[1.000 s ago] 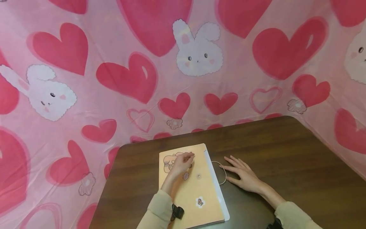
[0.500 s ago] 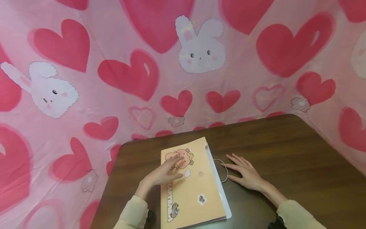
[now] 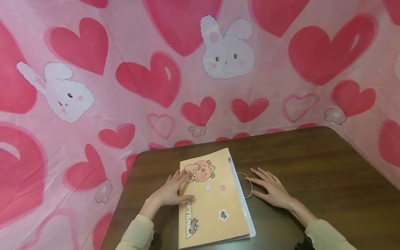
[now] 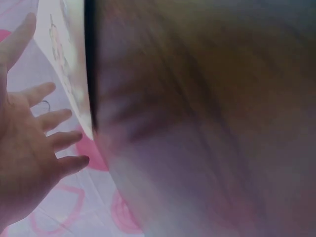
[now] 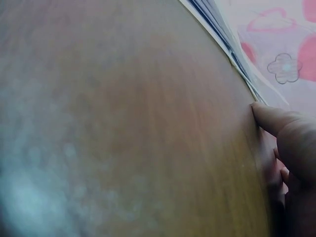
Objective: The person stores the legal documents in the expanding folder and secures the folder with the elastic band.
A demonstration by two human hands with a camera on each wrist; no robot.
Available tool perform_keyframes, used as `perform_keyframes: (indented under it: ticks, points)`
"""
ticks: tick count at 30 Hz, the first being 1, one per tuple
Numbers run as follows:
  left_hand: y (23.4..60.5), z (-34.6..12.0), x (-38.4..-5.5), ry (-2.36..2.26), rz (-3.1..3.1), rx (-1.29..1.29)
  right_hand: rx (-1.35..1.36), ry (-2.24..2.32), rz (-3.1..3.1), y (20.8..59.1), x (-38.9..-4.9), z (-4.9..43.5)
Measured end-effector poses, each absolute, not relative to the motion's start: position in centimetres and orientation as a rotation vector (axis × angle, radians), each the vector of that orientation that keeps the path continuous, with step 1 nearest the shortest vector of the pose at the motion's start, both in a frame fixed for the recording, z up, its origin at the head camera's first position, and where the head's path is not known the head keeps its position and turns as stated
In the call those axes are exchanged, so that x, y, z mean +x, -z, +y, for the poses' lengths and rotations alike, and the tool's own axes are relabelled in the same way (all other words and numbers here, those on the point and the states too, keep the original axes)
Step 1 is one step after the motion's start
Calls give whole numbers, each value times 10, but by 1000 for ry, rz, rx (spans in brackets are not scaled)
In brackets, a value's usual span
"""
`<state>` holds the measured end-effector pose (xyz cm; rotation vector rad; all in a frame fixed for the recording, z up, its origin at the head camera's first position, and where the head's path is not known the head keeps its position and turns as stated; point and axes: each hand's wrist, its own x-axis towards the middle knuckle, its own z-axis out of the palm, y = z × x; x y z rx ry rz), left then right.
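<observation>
A yellow document folder (image 3: 215, 205) with a capybara print lies closed on the table, a white strip along its right side. A thin cord loop (image 3: 251, 189) sticks out from that side. My left hand (image 3: 170, 189) is over the folder's left edge, fingers spread; in the left wrist view the palm and straight fingers hold nothing. Whether it touches the cover, I cannot tell. Flat beside the folder, my right hand (image 3: 275, 191) has its fingers spread, their tips by the cord loop. In the right wrist view, the thumb (image 5: 271, 118) shows near the folder's layered edge (image 5: 232, 54).
The dark brown wooden table (image 3: 312, 166) extends to the right and behind the folder. A pink cloth (image 3: 131, 93) with hearts and rabbits hangs behind and around it.
My left hand has opened from pinched fingers above the capybara print and moved left to the folder's edge, uncovering the print. The right hand stays by the cord loop. The head view has shifted slightly.
</observation>
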<state>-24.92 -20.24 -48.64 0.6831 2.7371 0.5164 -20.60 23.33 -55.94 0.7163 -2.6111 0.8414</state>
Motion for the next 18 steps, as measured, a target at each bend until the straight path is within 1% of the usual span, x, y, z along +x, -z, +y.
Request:
perform_keyframes:
  ticks: [10,18]
  points:
    - [491,-218,-239,-540,2700,572,726,-871,-2616,559,-208,236]
    - [497,-221,-234,-488,2687,562,719,-892,-2635,560,-206,234]
